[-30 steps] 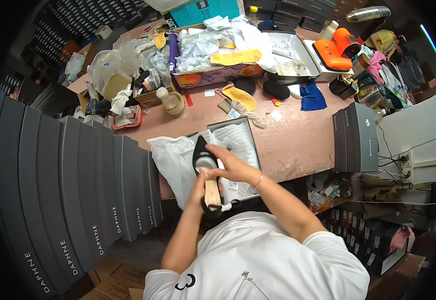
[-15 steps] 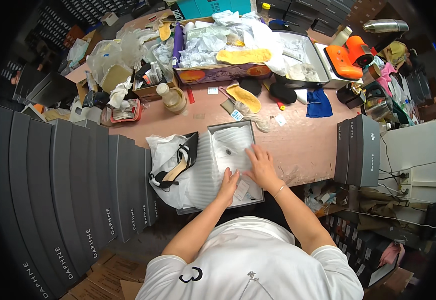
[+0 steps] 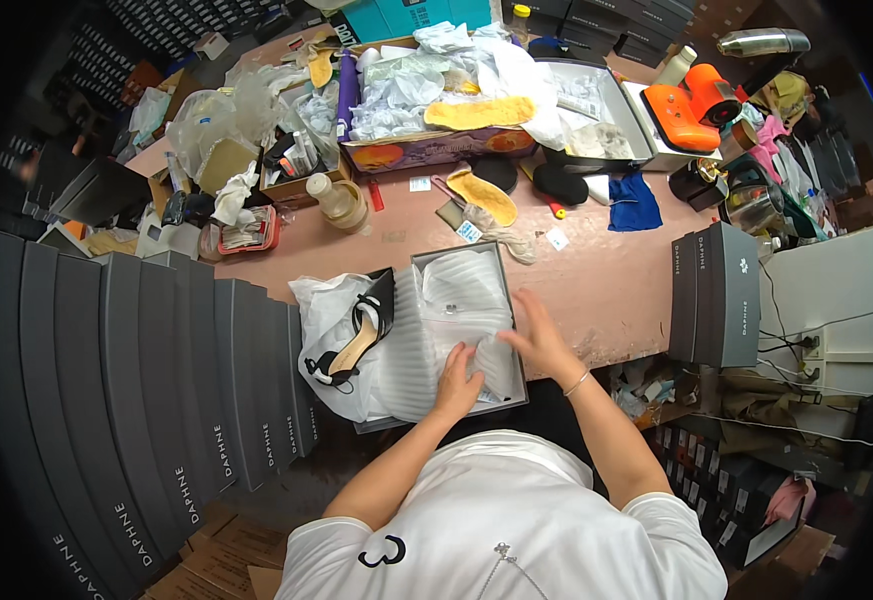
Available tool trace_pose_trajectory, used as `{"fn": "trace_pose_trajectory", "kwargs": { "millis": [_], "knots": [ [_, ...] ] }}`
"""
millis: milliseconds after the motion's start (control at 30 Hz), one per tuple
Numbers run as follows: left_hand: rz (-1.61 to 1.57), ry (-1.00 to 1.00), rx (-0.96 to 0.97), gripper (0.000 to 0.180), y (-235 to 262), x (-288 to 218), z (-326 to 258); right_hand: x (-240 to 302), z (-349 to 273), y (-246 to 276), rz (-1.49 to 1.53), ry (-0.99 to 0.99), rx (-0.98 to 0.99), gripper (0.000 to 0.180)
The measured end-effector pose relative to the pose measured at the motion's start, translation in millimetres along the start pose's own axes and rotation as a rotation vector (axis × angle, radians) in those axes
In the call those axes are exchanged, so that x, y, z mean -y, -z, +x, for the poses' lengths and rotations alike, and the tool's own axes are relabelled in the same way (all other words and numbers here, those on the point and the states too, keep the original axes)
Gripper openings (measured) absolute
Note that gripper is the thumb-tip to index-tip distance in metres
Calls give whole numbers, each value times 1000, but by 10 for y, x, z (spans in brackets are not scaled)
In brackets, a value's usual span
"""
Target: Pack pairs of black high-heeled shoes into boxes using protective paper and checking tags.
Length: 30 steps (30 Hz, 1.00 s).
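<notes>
Shoebox [image 3: 503, 275]: bottom is hidden under wrapping [image 3: 464, 275]
Grey speck [image 3: 450, 309]: too small to tell
Teal carton [image 3: 381, 20]: cut by upper edge

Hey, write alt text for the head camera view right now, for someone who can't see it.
A person's left hand is over white wrapping in an open gray box, with the right hand by the box's right side. A black shoe lies on white paper to the left. More gray boxes stand on both sides, and a cluttered table lies ahead.

Blue cloth [image 3: 635, 203] and capped bottle [image 3: 341, 206] on pink tabletop [image 3: 606, 275]
</notes>
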<state>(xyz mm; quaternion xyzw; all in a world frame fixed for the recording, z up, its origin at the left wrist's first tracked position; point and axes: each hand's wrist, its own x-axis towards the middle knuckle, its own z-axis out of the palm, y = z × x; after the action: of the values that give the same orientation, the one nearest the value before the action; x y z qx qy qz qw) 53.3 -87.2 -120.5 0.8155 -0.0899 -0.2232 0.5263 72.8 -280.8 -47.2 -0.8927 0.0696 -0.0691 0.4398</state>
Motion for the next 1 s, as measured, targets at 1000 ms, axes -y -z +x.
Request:
{"fn": "trace_pose_trajectory", "kwargs": {
  "millis": [1000],
  "knots": [
    [-936, 305, 156, 28, 50, -963, -157, 243, -437, 269, 109, 12, -229, 22]
  ]
}}
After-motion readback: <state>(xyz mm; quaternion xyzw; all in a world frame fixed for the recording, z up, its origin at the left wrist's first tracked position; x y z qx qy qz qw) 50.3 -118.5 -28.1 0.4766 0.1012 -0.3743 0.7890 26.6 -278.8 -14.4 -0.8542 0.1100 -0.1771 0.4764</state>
